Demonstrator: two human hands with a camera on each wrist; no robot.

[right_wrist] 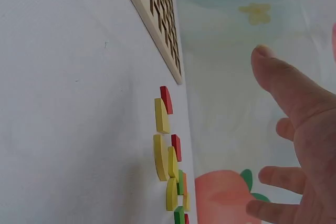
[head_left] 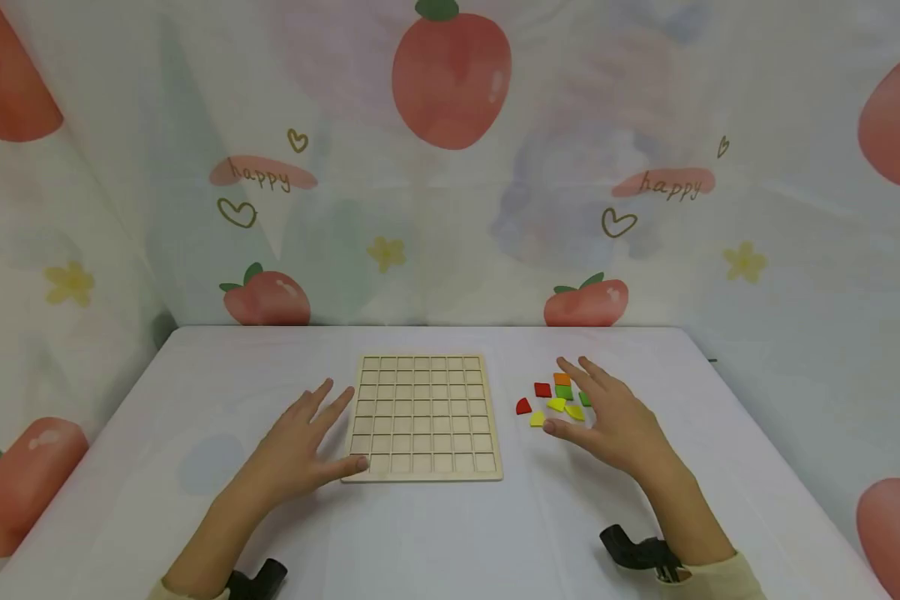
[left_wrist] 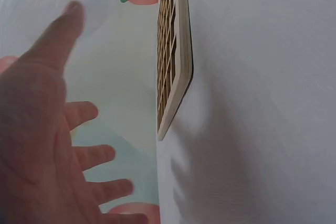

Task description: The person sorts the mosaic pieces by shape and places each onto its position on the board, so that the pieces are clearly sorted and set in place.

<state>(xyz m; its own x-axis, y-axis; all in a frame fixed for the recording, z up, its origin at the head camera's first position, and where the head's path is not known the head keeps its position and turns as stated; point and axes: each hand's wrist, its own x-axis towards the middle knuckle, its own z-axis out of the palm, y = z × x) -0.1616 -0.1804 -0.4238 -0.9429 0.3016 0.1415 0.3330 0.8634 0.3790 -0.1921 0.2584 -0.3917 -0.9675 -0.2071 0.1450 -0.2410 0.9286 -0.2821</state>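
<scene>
A pale wooden grid board (head_left: 424, 417) with rows of square recesses lies flat on the table. My left hand (head_left: 300, 442) hovers at the board's left edge, fingers spread, its thumb overlapping the near left corner in the head view. To the right of the board lie several small coloured pieces: red (head_left: 542, 390), orange (head_left: 562, 379), green (head_left: 564, 392) and yellow (head_left: 574, 412), some with a curved side. Over their right side is my right hand (head_left: 618, 421), fingers apart and holding nothing; it hides part of the group. Both wrist views show the hands raised above the tabletop.
The white-covered table (head_left: 435, 542) ends at a back edge against a printed cloth (head_left: 450, 233) with peaches and hearts. Another cloth side hangs on the left. A black wrist mount (head_left: 637, 550) sits under the right forearm, and a similar one (head_left: 258, 581) under the left.
</scene>
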